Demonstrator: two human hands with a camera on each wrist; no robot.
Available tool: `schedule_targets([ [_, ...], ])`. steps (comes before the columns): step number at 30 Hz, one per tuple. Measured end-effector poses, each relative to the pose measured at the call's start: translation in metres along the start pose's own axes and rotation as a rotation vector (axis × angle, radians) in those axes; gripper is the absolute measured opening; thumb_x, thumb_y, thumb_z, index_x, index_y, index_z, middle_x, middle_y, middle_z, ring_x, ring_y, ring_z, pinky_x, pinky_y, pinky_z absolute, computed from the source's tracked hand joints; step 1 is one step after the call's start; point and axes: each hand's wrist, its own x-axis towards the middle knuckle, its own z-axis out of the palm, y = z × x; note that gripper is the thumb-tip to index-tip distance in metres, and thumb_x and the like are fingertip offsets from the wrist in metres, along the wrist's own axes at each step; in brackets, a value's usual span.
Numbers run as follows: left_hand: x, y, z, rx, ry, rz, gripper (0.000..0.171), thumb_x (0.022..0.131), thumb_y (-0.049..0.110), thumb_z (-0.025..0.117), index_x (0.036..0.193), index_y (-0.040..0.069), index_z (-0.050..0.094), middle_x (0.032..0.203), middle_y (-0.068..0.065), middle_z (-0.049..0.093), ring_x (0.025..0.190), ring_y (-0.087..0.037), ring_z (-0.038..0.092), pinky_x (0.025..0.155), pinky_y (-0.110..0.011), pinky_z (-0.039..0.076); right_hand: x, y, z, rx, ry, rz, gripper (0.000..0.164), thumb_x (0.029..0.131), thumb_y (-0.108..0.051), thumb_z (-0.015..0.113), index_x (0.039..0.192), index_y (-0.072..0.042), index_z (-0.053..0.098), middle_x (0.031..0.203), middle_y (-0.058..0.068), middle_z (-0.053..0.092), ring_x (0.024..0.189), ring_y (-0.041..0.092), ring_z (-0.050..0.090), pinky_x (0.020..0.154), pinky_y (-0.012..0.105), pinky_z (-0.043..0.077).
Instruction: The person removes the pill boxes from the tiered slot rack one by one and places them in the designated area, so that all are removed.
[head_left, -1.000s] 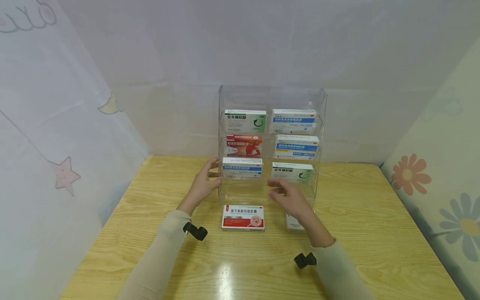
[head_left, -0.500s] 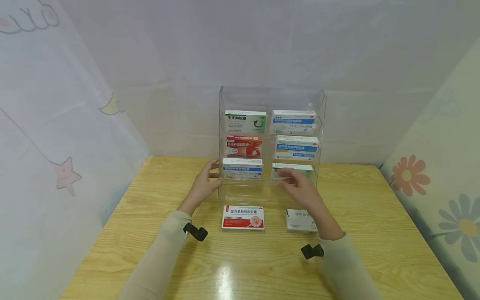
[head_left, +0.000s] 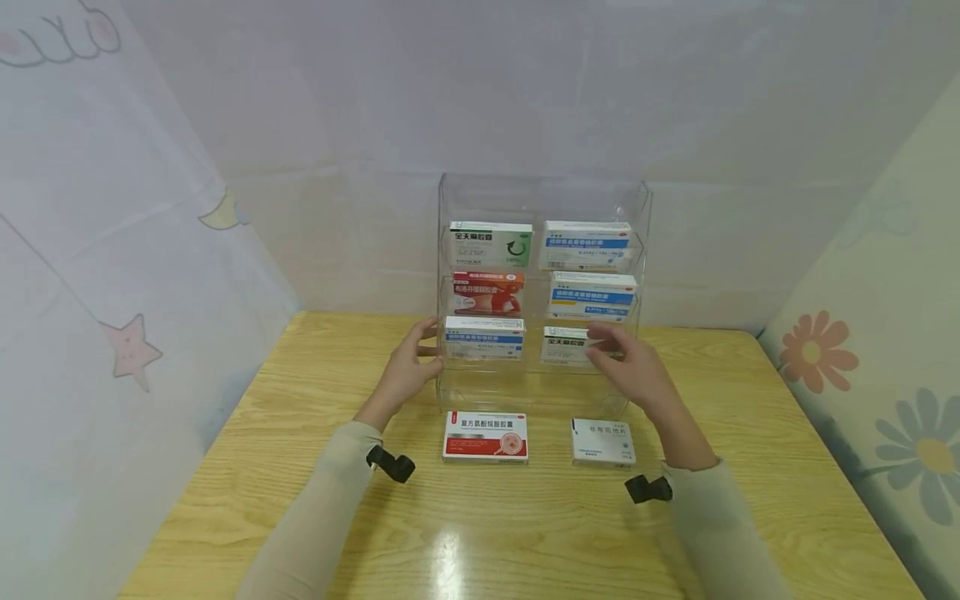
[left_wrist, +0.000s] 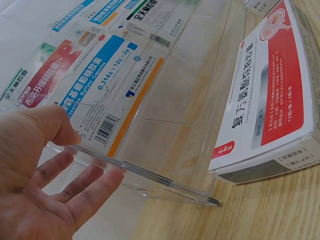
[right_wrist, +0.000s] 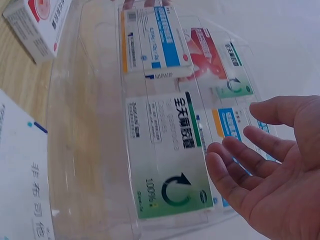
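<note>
The wooden table (head_left: 315, 467) carries a clear acrylic rack (head_left: 542, 192) at twelve o'clock, six medicine boxes in its tiers. The head view shows both sleeves; only the left wrist view shows the left hand (head_left: 408, 367) with thumb on the rack's side edge and fingers straight behind it, released. The right hand (head_left: 633, 371), at three o'clock, hovers open beside the green-and-white box (right_wrist: 167, 155), marked "100%" with a curled arrow. In front lie a red-and-white box (head_left: 486, 436) and a smaller white box (head_left: 602, 442).
</note>
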Motion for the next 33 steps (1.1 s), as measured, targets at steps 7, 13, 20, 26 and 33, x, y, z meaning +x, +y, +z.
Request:
schedule_targets([
  [7,0.001,0.0,0.0,-0.015,0.003,0.002,0.077,0.09,0.003,0.064,0.158,0.025,0.034,0.154,-0.01,0.045,0.125,-0.035,0.056,0.089,-0.047,0.057,0.001,0.008,-0.016,-0.01,0.016,-0.025,0.046,0.102,-0.021,0.061,0.144,-0.006,0.053,0.14,0.018,0.058,0.124,0.036,0.057,0.104,0.054,0.047],
  [13,0.0,0.001,0.0,-0.01,0.002,0.005,0.078,0.09,0.002,0.064,0.158,0.025,0.034,0.153,-0.01,0.045,0.125,-0.035,0.056,0.087,-0.045,0.058,0.001,0.013,-0.024,-0.053,0.025,-0.042,0.045,0.102,-0.021,0.06,0.144,-0.005,0.053,0.14,0.02,0.057,0.124,0.037,0.057,0.104,0.055,0.047],
  [20,-0.001,0.0,0.001,-0.009,0.002,-0.001,0.078,0.09,0.003,0.064,0.158,0.027,0.033,0.154,-0.009,0.044,0.125,-0.035,0.055,0.086,-0.043,0.058,-0.001,0.015,-0.029,-0.122,0.033,-0.034,0.046,0.102,-0.018,0.06,0.145,-0.004,0.052,0.141,0.021,0.057,0.121,0.038,0.057,0.101,0.056,0.048],
  [26,-0.001,-0.001,0.001,-0.013,0.005,-0.001,0.077,0.09,0.003,0.064,0.157,0.026,0.034,0.153,-0.009,0.045,0.124,-0.034,0.055,0.086,-0.043,0.058,-0.001,0.015,-0.032,-0.183,0.02,-0.008,0.049,0.103,-0.023,0.058,0.147,-0.005,0.05,0.144,0.021,0.055,0.121,0.04,0.058,0.1,0.058,0.049],
  [33,-0.001,0.0,0.001,-0.003,0.009,0.0,0.077,0.091,0.004,0.065,0.157,0.026,0.034,0.153,-0.009,0.045,0.124,-0.034,0.056,0.087,-0.043,0.058,0.003,0.016,-0.035,-0.25,-0.019,0.046,0.051,0.103,-0.026,0.057,0.149,-0.005,0.049,0.144,0.021,0.055,0.119,0.042,0.06,0.092,0.058,0.053],
])
